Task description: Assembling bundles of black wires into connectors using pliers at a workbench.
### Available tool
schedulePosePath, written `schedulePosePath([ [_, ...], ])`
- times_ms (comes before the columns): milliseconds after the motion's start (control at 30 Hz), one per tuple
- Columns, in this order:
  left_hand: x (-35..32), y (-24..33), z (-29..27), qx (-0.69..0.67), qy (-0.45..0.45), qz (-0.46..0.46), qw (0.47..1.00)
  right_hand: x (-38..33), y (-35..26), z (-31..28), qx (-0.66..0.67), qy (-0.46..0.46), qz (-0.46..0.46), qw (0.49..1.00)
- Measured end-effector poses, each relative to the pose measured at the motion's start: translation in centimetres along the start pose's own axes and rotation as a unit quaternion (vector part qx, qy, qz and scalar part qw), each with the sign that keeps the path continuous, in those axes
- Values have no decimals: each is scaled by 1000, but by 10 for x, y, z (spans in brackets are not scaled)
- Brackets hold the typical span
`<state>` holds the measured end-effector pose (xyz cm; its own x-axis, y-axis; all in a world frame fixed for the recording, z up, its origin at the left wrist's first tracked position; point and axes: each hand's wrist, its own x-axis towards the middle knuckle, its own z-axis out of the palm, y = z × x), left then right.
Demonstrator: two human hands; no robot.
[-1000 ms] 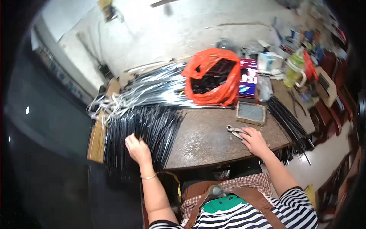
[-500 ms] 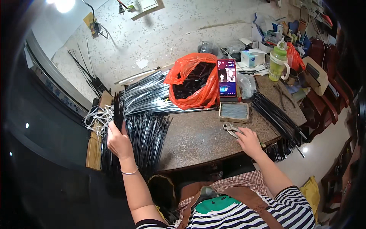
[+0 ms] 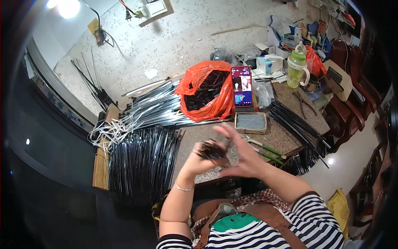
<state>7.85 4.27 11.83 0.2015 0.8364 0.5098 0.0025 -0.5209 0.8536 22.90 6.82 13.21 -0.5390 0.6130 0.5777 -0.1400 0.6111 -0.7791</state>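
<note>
My left hand (image 3: 197, 162) is closed around a bundle of thin black strips (image 3: 212, 150), seen nearly end-on and blurred above the table's front part. Beside the bundle, my right hand (image 3: 248, 157) is open, its fingers and thumb spread apart. Just behind the right hand lies a pair of pincers with green handles (image 3: 271, 148), its jaws hidden. On the left, a thick row of long black strips (image 3: 143, 159) lies over the table edge. White ties (image 3: 111, 133) sit in a tangle at its far end.
A red plastic bag (image 3: 197, 108) of short dark pieces stands at the back. A lit phone (image 3: 242, 87) leans upright behind a small box of thin grey pins (image 3: 251, 121). Black rods (image 3: 292, 122) lie at the right edge. Farther back stands a green bottle (image 3: 296, 68).
My left hand has brought the bundle from the strip row to the table's middle and turned it end-on. My right hand has left the pincers and risen beside the bundle.
</note>
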Motion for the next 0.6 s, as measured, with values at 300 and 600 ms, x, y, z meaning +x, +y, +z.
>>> schedulePosePath([
  [300,-74,-57,8,-12,45,-291,956,25,2,34,232,54,136,962],
  [600,-154,-46,62,76,-8,-376,923,23,37,65,-35,145,218,964],
])
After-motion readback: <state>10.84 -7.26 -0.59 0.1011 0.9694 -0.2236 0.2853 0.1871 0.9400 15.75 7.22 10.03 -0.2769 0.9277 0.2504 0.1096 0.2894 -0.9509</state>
